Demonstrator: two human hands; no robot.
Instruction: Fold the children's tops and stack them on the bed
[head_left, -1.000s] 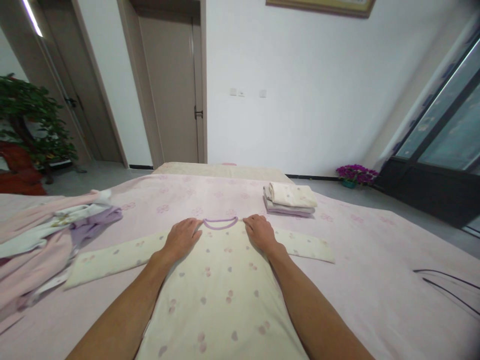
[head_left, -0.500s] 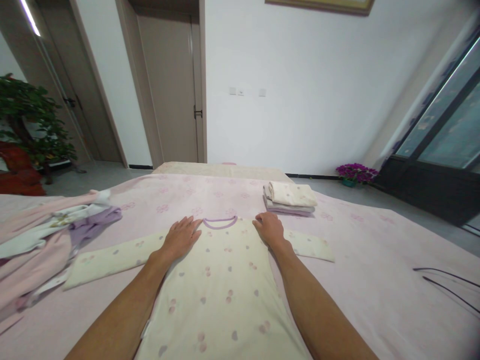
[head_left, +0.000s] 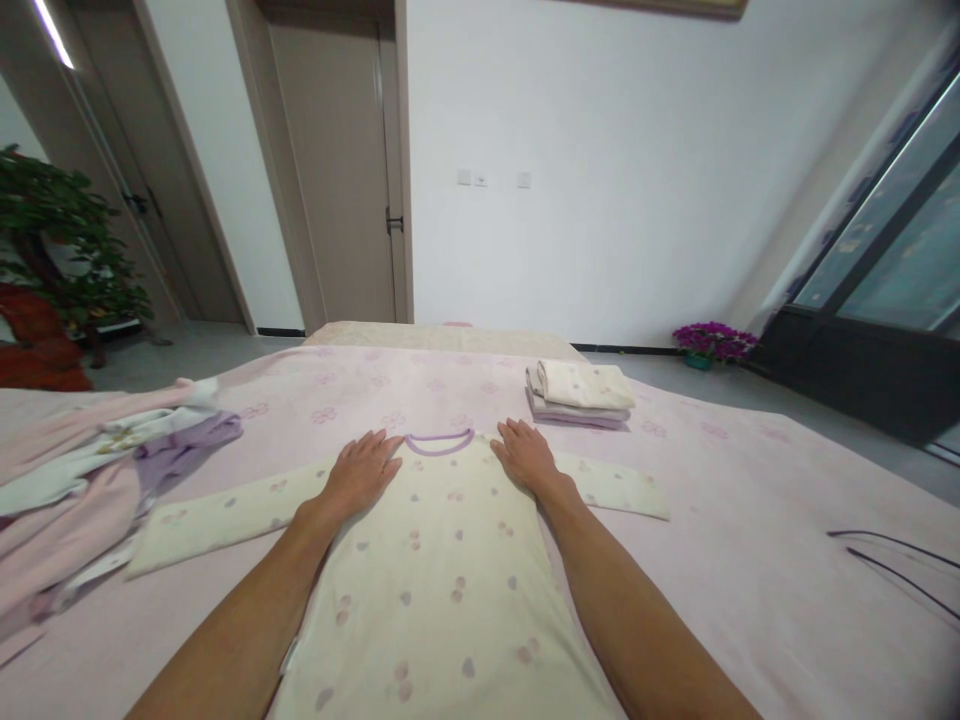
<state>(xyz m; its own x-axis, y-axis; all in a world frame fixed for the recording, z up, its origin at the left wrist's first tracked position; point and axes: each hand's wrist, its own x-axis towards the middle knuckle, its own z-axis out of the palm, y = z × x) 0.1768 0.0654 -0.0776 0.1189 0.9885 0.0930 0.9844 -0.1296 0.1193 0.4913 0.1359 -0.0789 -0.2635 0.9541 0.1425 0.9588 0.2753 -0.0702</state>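
A cream long-sleeved shirt (head_left: 442, 560) with a purple neckband and small heart and cherry prints lies spread flat, sleeves out to both sides. My left hand (head_left: 362, 470) rests on its left shoulder, fingers extended and lying flat. On the right shoulder lies my right hand (head_left: 527, 458), its fingers stretched out and a little apart. Neither hand grasps the fabric. The shirt's lower end runs out of the bottom of the view, and my forearms cover parts of its sides.
A pink flowered sheet (head_left: 720, 570) lies under the shirt. Folded clothes (head_left: 581, 388) are stacked beyond my right hand. At left is a loose heap of clothes (head_left: 97, 480). Two thin dark cords (head_left: 892, 550) lie at the right edge.
My right hand has shifted slightly left towards the neckband, and its curled fingers have straightened out flat. My left hand stays on the left shoulder.
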